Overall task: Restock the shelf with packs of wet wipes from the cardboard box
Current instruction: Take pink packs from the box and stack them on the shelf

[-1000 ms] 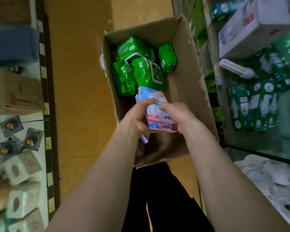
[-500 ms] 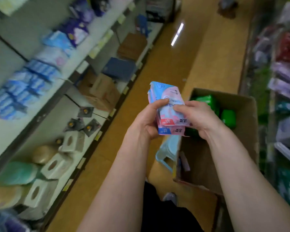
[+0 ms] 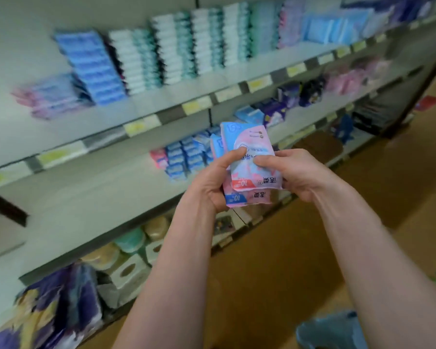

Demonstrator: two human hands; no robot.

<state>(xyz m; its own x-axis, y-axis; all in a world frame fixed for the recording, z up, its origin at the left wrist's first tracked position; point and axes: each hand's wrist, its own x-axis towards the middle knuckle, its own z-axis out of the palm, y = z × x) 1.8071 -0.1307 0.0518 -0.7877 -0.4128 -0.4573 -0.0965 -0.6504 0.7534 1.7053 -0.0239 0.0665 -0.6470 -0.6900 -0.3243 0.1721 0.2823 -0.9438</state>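
Left hand (image 3: 209, 183) and right hand (image 3: 296, 172) both grasp a stack of pink-and-blue wet wipe packs (image 3: 248, 157), mid-air, shelf (image 3: 106, 117) at 10 o'clock. Placing not yet done; cardboard box out of view

wet wipe packs (image 3: 247, 162) between both hands, shelf (image 3: 146, 122) behind

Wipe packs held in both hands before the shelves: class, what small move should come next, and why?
Probably lift the wipe packs up and left toward the pink-and-blue pile on the upper shelf. The left hand and right hand hold them clear of any shelf, and that blurred pile looks like a match.
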